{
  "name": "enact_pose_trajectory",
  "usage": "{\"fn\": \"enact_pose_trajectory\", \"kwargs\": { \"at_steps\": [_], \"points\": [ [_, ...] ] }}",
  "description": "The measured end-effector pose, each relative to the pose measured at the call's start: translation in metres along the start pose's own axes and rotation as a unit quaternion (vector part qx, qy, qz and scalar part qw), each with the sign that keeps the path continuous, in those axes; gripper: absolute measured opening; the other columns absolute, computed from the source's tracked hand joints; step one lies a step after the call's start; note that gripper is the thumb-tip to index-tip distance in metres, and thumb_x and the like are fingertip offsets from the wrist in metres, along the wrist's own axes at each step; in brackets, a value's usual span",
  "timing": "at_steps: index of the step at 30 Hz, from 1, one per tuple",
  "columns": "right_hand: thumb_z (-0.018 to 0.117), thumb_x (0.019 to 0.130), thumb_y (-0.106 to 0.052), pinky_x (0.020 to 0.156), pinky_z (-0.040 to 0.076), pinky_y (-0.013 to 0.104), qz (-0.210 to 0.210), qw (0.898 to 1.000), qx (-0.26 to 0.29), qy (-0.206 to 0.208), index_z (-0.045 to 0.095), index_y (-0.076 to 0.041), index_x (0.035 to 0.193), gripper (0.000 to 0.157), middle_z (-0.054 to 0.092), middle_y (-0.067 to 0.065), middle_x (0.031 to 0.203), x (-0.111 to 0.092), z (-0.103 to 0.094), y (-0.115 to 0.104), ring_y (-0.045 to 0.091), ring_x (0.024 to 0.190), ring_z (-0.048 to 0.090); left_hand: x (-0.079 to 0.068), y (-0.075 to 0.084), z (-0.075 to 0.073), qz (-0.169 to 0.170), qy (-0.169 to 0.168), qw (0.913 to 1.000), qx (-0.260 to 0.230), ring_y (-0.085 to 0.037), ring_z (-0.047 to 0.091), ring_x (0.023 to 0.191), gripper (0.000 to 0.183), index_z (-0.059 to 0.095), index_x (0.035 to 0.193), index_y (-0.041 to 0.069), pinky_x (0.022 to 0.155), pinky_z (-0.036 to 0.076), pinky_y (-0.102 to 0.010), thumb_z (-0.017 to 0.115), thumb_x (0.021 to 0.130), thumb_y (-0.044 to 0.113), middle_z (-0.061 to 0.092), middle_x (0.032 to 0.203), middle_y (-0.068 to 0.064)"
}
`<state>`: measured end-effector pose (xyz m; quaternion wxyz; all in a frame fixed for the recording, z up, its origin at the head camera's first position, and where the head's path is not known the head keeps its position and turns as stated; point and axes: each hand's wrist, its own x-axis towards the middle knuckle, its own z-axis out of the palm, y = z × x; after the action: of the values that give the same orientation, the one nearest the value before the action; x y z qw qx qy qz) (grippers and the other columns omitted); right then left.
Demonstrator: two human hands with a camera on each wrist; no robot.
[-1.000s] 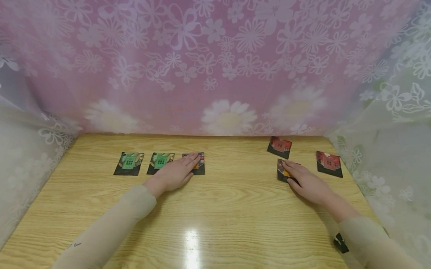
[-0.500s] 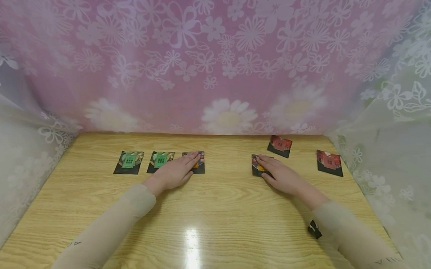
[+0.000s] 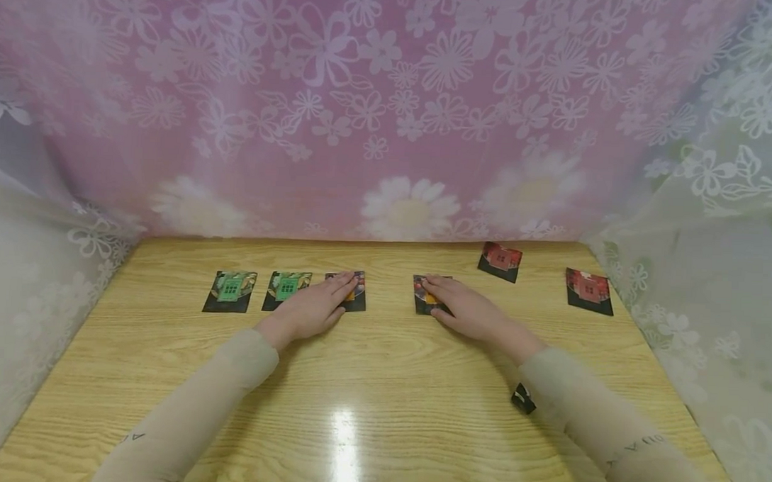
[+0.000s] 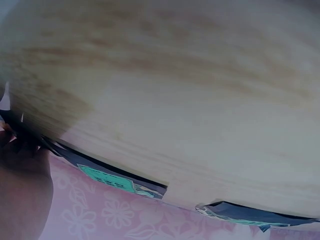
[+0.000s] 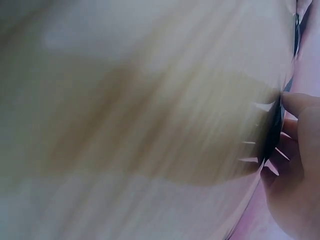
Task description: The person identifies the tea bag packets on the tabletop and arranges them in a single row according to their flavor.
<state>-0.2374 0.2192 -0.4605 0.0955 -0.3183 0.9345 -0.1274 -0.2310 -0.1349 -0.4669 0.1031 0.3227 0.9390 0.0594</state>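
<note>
Left orange-labelled packet (image 3: pixel 360 301), 1: dark, contents hidden, flat on the wood-grain table (image 3: pixel 387 383), beneath the fingers of the left hand (image 3: pixel 310 308). Right orange-labelled packet (image 3: pixel 418 303), 1: similar, beneath the fingers of the right hand (image 3: pixel 469 308). Both hands: fingers straight, laid on top, thumbs apart. Green-labelled packets (image 3: pixel 229 292), 2: at left. Red-labelled packets (image 3: pixel 589 291), 2: at right, 1 farther back.
</note>
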Motion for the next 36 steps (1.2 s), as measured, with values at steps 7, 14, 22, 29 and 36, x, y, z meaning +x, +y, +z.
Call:
{"fn": "enact_pose_trajectory", "kwargs": {
  "at_steps": [7, 14, 22, 29, 36],
  "points": [
    [0.058, 0.111, -0.034, 0.131, 0.031, 0.058, 0.004, 1.0, -0.015, -0.011, 0.035, -0.006, 0.166, 0.066, 0.032, 0.016, 0.174, 0.019, 0.003, -0.018, 0.038, 0.161, 0.032, 0.0, -0.002, 0.001, 0.002, -0.001, 1.0, -0.005, -0.032, 0.021, 0.165, 0.065, 0.016, 0.172, 0.011, 0.135, 0.026, -0.05, 0.043, 0.116, 0.031, 0.015, 0.179, -0.011],
    [0.059, 0.11, -0.036, 0.132, 0.031, 0.055, 0.014, 0.999, -0.032, -0.015, 0.036, -0.008, 0.166, 0.067, 0.033, 0.013, 0.174, 0.033, 0.005, -0.033, 0.035, 0.161, 0.034, 0.002, -0.004, 0.003, 0.012, 0.002, 0.9999, -0.008, -0.031, 0.022, 0.165, 0.065, 0.017, 0.172, 0.012, 0.136, 0.025, -0.049, 0.044, 0.115, 0.031, 0.016, 0.179, -0.01],
    [0.057, 0.111, -0.036, 0.133, 0.029, 0.054, 0.007, 0.999, -0.038, -0.012, 0.036, -0.006, 0.166, 0.066, 0.033, 0.014, 0.174, 0.042, 0.006, -0.043, 0.035, 0.161, 0.034, 0.002, -0.004, 0.001, 0.009, -0.002, 0.9999, -0.011, -0.029, 0.022, 0.165, 0.065, 0.017, 0.172, 0.014, 0.135, 0.027, -0.049, 0.044, 0.115, 0.031, 0.014, 0.18, -0.009],
    [0.057, 0.111, -0.035, 0.133, 0.03, 0.053, 0.008, 0.999, -0.044, -0.014, 0.036, -0.006, 0.166, 0.066, 0.034, 0.015, 0.173, 0.046, 0.009, -0.049, 0.035, 0.16, 0.034, 0.004, -0.006, 0.004, 0.011, 0.001, 0.9999, -0.009, -0.029, 0.022, 0.165, 0.065, 0.016, 0.172, 0.015, 0.135, 0.027, -0.049, 0.044, 0.116, 0.032, 0.014, 0.18, -0.008],
    [0.058, 0.11, -0.034, 0.132, 0.031, 0.054, 0.009, 0.999, -0.049, -0.012, 0.037, -0.005, 0.165, 0.066, 0.036, 0.016, 0.172, 0.046, 0.007, -0.053, 0.035, 0.16, 0.036, 0.004, -0.005, 0.004, 0.008, -0.001, 0.9999, -0.012, -0.028, 0.022, 0.165, 0.065, 0.017, 0.172, 0.015, 0.135, 0.027, -0.049, 0.044, 0.115, 0.032, 0.014, 0.18, -0.007]
  ]
}}
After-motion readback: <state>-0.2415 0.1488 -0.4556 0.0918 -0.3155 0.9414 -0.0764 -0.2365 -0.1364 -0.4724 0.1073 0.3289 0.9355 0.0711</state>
